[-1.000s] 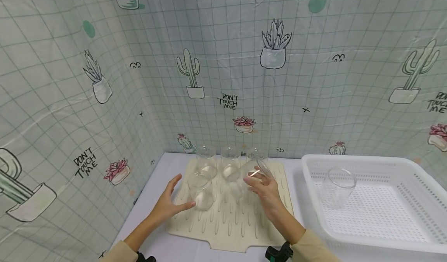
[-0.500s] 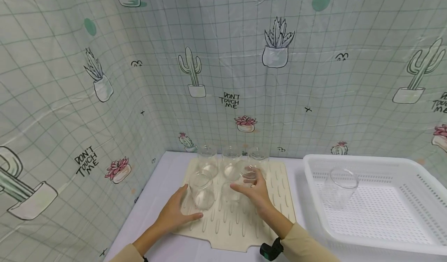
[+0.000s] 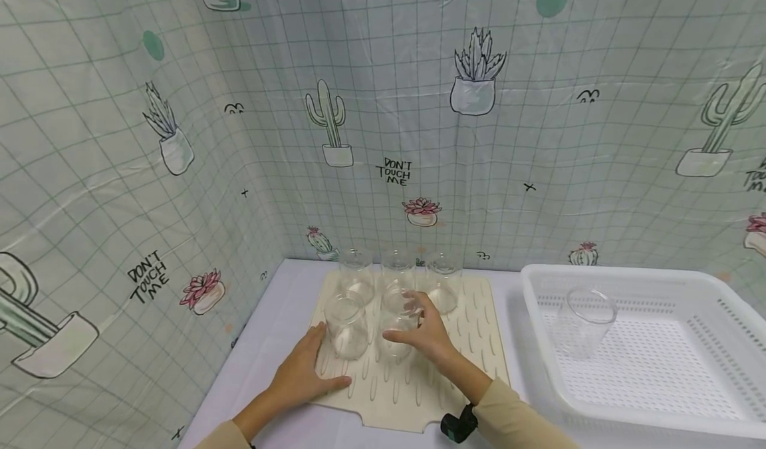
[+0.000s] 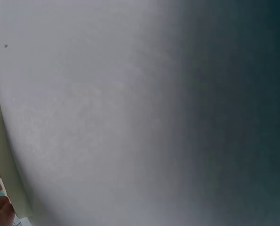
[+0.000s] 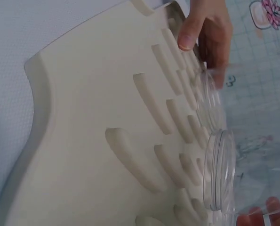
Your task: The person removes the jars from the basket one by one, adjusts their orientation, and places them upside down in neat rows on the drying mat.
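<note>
My right hand (image 3: 429, 334) holds a clear cup (image 3: 393, 316) upright in the front row on the beige ridged mat (image 3: 389, 396), thumb on its near side. In the right wrist view, fingertips (image 5: 271, 209) show against the side of this cup, and its base is right at the mat's ridges. Beside it stands another clear cup (image 3: 347, 332). My left hand (image 3: 299, 374) lies at the mat's left edge, thumb spread, near that second cup. Behind them, three more clear cups stand in a row, one at the right end (image 3: 444, 286).
To the right is a white perforated basket (image 3: 535, 349) with one clear cup (image 3: 583, 326) inside. A patterned cactus curtain (image 3: 383, 103) hangs close behind and to the left of the table. The mat has a notched front edge.
My right hand has brought its cup left and down, turning it from tilted to upright beside the front-left cup. My left hand has shifted slightly right and toward the front.
</note>
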`<action>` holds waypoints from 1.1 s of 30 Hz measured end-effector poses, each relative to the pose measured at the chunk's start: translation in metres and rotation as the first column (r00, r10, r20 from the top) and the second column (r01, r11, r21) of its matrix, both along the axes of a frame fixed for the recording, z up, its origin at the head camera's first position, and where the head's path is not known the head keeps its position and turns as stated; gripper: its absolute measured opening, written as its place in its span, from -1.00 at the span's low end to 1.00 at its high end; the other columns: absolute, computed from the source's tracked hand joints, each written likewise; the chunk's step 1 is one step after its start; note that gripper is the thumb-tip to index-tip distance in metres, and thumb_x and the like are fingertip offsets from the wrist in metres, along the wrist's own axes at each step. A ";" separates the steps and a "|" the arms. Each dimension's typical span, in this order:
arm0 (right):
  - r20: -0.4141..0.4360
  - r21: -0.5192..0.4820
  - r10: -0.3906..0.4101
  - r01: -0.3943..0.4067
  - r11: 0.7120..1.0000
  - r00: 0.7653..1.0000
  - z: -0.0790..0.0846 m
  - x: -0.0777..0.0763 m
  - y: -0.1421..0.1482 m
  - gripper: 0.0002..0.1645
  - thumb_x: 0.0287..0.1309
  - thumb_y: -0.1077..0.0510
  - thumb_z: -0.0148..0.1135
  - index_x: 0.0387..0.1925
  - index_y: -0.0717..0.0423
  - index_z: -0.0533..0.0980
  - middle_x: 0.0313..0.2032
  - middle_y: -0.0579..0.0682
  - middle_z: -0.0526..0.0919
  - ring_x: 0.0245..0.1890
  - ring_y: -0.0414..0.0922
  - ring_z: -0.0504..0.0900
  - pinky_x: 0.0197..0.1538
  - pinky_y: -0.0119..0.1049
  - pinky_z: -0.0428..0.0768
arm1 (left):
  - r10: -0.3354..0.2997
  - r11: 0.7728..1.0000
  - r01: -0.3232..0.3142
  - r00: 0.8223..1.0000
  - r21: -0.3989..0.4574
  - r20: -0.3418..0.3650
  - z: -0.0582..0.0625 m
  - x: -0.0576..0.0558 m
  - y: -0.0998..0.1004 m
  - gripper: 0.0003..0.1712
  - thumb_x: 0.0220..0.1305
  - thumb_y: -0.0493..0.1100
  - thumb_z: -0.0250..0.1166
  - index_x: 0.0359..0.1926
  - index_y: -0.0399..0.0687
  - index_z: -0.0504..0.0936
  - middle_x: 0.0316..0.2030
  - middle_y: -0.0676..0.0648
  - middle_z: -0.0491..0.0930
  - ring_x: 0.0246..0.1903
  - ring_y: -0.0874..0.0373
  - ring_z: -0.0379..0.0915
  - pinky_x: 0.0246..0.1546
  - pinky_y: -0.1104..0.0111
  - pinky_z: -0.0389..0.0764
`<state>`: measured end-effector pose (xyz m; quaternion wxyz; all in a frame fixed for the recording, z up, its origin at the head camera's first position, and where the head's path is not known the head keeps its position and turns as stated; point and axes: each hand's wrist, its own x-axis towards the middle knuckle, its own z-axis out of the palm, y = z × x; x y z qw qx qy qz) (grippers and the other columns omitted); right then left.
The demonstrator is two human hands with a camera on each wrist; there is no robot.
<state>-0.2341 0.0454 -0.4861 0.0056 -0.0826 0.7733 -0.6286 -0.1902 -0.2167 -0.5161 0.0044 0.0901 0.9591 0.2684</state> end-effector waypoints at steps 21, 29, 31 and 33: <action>-0.084 0.124 0.037 -0.027 0.992 0.996 -0.007 -0.003 -0.009 0.02 -0.36 -0.04 0.57 0.20 0.07 0.27 0.07 0.18 0.37 0.03 0.06 0.39 -0.01 0.02 0.44 | -0.091 0.991 0.094 0.995 -0.095 0.031 0.004 0.002 0.002 0.28 -0.12 0.51 0.19 0.39 -0.26 -0.01 0.39 -0.19 -0.05 0.37 -0.11 -0.22 0.18 -0.11 0.14; -0.119 0.226 0.067 -0.039 0.973 0.991 -0.005 -0.008 -0.007 0.08 -0.43 -0.13 0.58 0.20 0.03 0.27 0.09 0.16 0.38 0.01 0.03 0.40 -0.07 -0.06 0.48 | -0.111 0.986 0.115 0.993 -0.123 0.038 0.004 0.000 0.000 0.27 -0.08 0.49 0.18 0.38 -0.31 -0.02 0.37 -0.23 -0.04 0.36 -0.14 -0.22 0.21 -0.06 0.11; -0.105 0.232 0.067 -0.041 0.972 0.992 -0.003 -0.008 -0.006 0.09 -0.47 -0.14 0.59 0.19 0.00 0.27 0.08 0.14 0.39 -0.01 0.03 0.41 -0.11 -0.10 0.49 | -0.109 0.986 0.114 0.993 -0.121 0.044 0.004 0.000 0.000 0.27 -0.09 0.49 0.18 0.38 -0.30 -0.03 0.38 -0.23 -0.04 0.36 -0.14 -0.23 0.21 -0.06 0.11; -0.089 0.234 0.061 -0.039 0.972 0.994 0.000 -0.008 -0.005 0.11 -0.50 -0.13 0.60 0.19 -0.01 0.27 0.06 0.12 0.39 -0.03 0.02 0.42 -0.15 -0.13 0.50 | -0.111 0.986 0.116 0.993 -0.123 0.045 0.005 0.000 0.000 0.27 -0.08 0.49 0.18 0.38 -0.30 -0.03 0.37 -0.24 -0.03 0.36 -0.14 -0.22 0.22 -0.05 0.10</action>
